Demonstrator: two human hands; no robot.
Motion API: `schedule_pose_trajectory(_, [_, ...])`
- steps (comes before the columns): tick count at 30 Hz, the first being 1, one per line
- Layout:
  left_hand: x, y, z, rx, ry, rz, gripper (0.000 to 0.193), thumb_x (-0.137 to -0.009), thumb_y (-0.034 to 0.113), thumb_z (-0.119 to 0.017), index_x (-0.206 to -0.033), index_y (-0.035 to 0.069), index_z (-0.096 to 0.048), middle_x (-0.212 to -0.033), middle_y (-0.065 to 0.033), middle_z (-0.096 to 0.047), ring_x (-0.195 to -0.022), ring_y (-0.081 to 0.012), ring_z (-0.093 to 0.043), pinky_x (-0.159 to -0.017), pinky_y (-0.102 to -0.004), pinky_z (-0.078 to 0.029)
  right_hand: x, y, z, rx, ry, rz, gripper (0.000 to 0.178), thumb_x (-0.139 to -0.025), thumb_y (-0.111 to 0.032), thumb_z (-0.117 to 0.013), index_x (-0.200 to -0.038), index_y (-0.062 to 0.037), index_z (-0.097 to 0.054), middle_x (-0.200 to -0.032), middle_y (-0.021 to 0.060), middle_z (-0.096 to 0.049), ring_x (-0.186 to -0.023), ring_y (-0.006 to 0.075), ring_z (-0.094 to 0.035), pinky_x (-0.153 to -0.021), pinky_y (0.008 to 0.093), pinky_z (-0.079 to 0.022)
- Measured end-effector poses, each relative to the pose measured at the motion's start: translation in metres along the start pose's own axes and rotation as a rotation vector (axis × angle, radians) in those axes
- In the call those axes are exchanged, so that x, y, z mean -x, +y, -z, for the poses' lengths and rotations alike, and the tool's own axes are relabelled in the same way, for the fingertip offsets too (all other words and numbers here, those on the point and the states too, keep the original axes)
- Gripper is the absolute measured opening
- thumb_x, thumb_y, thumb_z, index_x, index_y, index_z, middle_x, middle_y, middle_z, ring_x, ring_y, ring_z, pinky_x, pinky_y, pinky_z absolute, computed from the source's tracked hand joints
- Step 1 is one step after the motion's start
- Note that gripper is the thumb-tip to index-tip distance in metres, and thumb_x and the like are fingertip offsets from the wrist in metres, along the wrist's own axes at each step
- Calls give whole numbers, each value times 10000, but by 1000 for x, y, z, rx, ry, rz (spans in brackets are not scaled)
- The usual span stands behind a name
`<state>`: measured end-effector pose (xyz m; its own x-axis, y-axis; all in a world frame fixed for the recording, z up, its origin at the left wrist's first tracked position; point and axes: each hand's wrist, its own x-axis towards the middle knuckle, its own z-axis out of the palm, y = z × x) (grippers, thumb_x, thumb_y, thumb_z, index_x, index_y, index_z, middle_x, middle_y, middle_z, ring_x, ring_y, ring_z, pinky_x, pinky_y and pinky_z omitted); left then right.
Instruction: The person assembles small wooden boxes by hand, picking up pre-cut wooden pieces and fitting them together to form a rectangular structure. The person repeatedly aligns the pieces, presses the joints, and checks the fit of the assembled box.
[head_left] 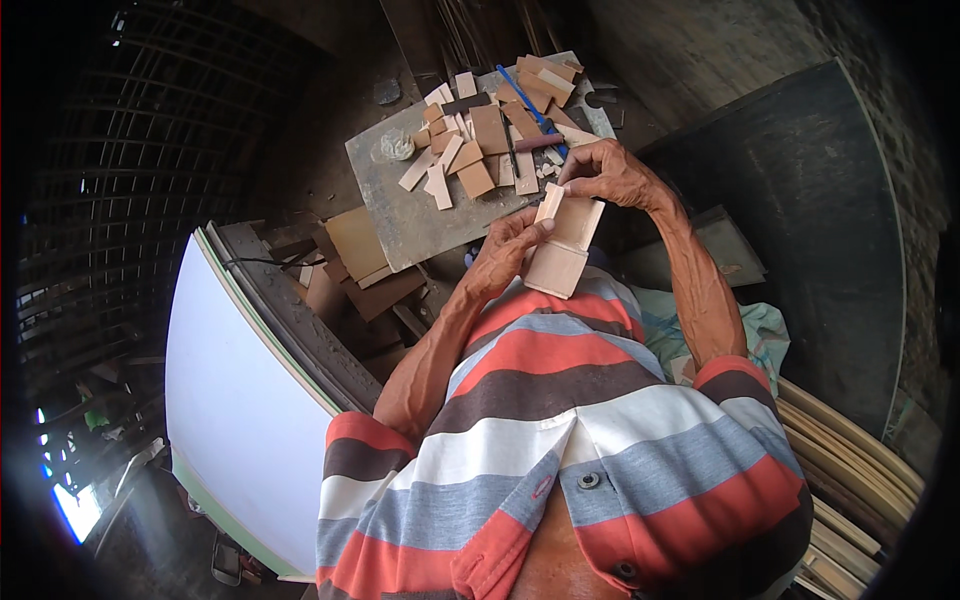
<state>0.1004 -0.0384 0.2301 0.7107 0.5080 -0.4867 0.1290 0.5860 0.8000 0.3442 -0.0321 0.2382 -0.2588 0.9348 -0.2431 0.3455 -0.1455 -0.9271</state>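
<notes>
Just in front of my body is a small pale wooden piece (572,225), shaped like a shallow box with raised edges and a seam across it. My left hand (503,252) grips its left side, with the thumb resting on the face. At its upper end, my right hand (612,176) has thumb and fingers pinched on the edge; whether a smaller part sits between those fingertips is too small to tell. Beyond the hands, a pile of small wooden blocks (474,180) in pale and brown tones lies on a grey worktable (385,220).
A blue long-handled tool (524,98) lies among the blocks, near a crumpled clear plastic bag (396,145). White-faced sheets (240,400) lean at my left. A large dark panel (810,230) stands at the right, above stacked wooden strips (850,440). Board offcuts (360,250) lie below the table.
</notes>
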Motion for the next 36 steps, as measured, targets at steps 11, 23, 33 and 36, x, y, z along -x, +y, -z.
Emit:
schedule_pose_trajectory(11, [1, 2, -3, -3, 3, 1, 409, -957, 374, -585, -1193, 43, -630, -912, -13, -652, -726, -79, -598, -597, -242, -490, 0, 0, 0, 22, 9, 1, 115, -726, -69, -742, -818, -13, -699, -757, 16, -662, -752, 84, -591, -703, 264, -472])
schedule_pose_trajectory(23, [-2, -5, 0, 9, -15, -23, 427, -956, 392, -572, -1197, 45, -633, -882, -5, -644, -679, -65, -574, -534, -222, -454, -1, 2, 3, -243, -87, -129, 225, -834, -232, -728, -825, -12, -682, -709, -9, -608, -671, 63, -543, -625, 238, -439])
schedule_pose_trajectory(33, [-7, -11, 6, 10, -38, -19, 449, -965, 353, -563, -1270, 25, -589, -949, -28, -672, -765, -85, -634, -653, -233, -518, -3, 7, -3, -154, -30, -50, 266, -822, -285, -764, -757, -37, -691, -635, -41, -538, -602, 47, -473, -549, 244, -373])
schedule_pose_trajectory(36, [-11, -16, 10, 80, -74, 11, 481, -962, 349, -571, -1305, 11, -554, -1013, -54, -673, -848, -112, -651, -734, -266, -537, -3, 7, 0, -132, -64, -91, 256, -867, -279, -720, -859, -27, -678, -726, -25, -593, -674, 49, -507, -607, 234, -409])
